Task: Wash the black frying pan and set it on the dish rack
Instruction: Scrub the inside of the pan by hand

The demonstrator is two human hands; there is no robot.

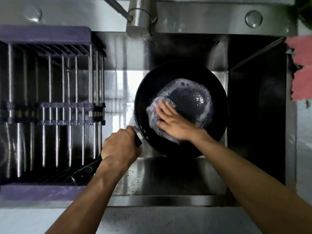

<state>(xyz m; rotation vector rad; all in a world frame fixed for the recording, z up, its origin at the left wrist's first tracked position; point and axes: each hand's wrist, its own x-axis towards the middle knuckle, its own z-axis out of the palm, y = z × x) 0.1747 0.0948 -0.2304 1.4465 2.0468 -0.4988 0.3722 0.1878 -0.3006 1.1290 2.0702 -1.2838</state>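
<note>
Frying pan (181,108) in sink basin (168,174), sudsy | left hand (120,144) fist-clenched around handle (84,171) | right hand (172,120) flat, fingers spread, pressing scrubber (152,108) | tip: brace handle, circle suds to rim | dish rack (50,107) left.

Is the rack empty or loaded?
Empty as far as visible: the rack shows only bare bars; the pan sits in the sink.

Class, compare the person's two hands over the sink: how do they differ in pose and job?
The left hand is curled tight round the pan handle; the right hand lies flat, fingers spread. The left stays outside the black frying pan; the right presses into suds inside it. Both touch the pan.
</note>
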